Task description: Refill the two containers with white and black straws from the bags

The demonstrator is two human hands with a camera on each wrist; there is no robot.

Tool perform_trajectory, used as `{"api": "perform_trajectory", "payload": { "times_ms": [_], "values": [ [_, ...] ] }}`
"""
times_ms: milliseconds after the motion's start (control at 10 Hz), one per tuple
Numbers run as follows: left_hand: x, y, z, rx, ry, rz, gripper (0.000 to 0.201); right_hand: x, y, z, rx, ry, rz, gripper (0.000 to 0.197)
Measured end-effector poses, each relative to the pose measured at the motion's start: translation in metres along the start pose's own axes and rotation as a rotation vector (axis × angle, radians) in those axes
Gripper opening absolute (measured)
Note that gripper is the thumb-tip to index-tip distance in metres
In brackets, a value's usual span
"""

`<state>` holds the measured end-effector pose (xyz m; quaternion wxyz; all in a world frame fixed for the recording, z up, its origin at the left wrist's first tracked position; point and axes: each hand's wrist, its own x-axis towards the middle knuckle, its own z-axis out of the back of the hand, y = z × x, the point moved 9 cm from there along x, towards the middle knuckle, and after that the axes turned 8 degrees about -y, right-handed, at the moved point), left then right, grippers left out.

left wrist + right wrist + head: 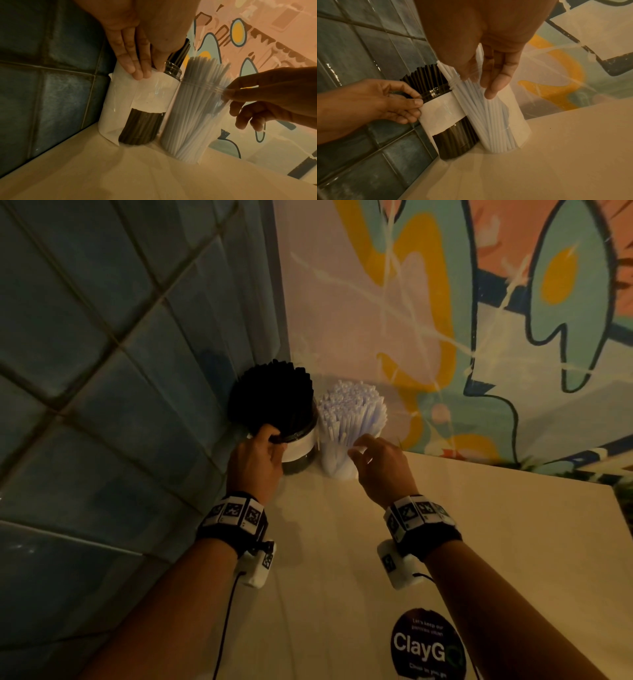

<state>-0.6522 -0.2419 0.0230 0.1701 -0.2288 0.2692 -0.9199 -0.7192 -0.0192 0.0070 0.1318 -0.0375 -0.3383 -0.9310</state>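
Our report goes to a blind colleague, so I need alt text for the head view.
Two hands reach to two containers in a counter corner: the left hand grips the jar of black straws, the right hand touches the jar of white straws.

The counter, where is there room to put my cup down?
The counter is bare on the right of the right hand, and between both arms, back to the round sticker. The corner is crowded: the black straw jar and white straw jar stand side by side against the walls.
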Motion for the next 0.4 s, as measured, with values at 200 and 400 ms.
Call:
{"api": "perform_trajectory", "payload": {
  "times_ms": [200,400],
  "values": [
    [-0.007,-0.009,0.009,-0.012,0.034,0.003,0.034,-0.004,0.005,-0.001,-0.046,0.064,0.008,0.022],
    [-0.036,-0.017,0.035,-0.067,-0.065,-0.042,0.021,-0.040,0.020,0.037,0.043,-0.045,0.031,0.028]
  ]
}}
